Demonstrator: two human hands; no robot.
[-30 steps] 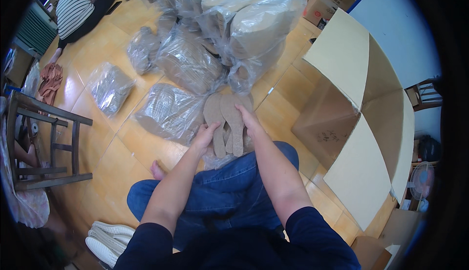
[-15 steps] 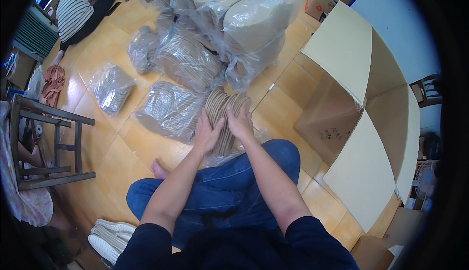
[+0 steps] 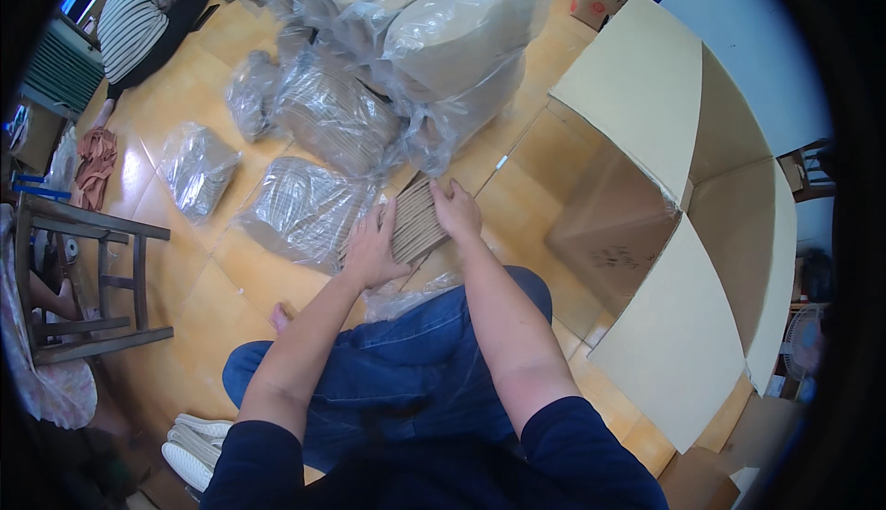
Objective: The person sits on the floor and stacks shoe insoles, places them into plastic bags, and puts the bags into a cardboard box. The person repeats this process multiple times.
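Between my two hands is a stack of thin brown insoles [image 3: 418, 224], stood on edge and slanting in front of my crossed legs. My left hand [image 3: 371, 252] presses against the stack's left side, fingers pointing forward. On its right end lies my right hand [image 3: 456, 213], with the fingers partly hidden behind the stack. Just left of the stack sits a clear plastic bag of similar insoles [image 3: 305, 210]. An emptier piece of clear plastic [image 3: 406, 298] lies under and near the stack, by my knees.
Large filled plastic bags [image 3: 461, 39] crowd the far middle, with a smaller bag [image 3: 198, 173] to the left. An open cardboard box [image 3: 609, 224] stands right. A wooden stool [image 3: 92, 335] and white shoe soles [image 3: 189, 450] are at left. Another person [image 3: 143, 25] sits far left.
The insole stack has turned from nearly upright in view to a slant, its far end leaning right. My left hand has shifted left and lower; my right hand has moved up along it.
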